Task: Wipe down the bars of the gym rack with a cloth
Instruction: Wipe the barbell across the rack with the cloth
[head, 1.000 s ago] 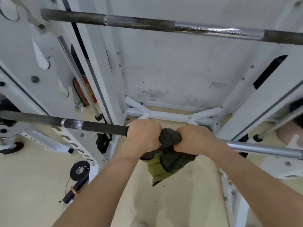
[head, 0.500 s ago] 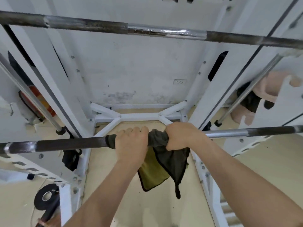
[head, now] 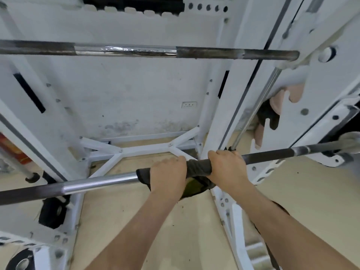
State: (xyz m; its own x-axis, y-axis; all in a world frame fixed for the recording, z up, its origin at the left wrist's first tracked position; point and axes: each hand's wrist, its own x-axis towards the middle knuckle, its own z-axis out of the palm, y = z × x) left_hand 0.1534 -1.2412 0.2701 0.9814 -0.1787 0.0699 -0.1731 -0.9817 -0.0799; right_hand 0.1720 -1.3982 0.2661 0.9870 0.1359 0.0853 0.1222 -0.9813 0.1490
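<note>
Now both hands grip one dark cloth [head: 198, 167] wrapped round the lower bar [head: 97, 181] of a white rack [head: 243, 94]. The left hand [head: 167, 176] has its fingers [head: 172, 161] curled fully over cloth and bar. The right hand [head: 227, 168], just beside it, is closed the same way, with a band of cloth showing between them. A yellow-green fold of the cloth hangs under the bar between the wrists. Left of the cloth the bar is shiny chrome, then dark. An upper bar [head: 214, 52] crosses higher up, near the wall [head: 136, 90]. Beige floor [head: 175, 227] lies below. A red object [head: 9, 149] at the left edge is too blurred to read.
</note>
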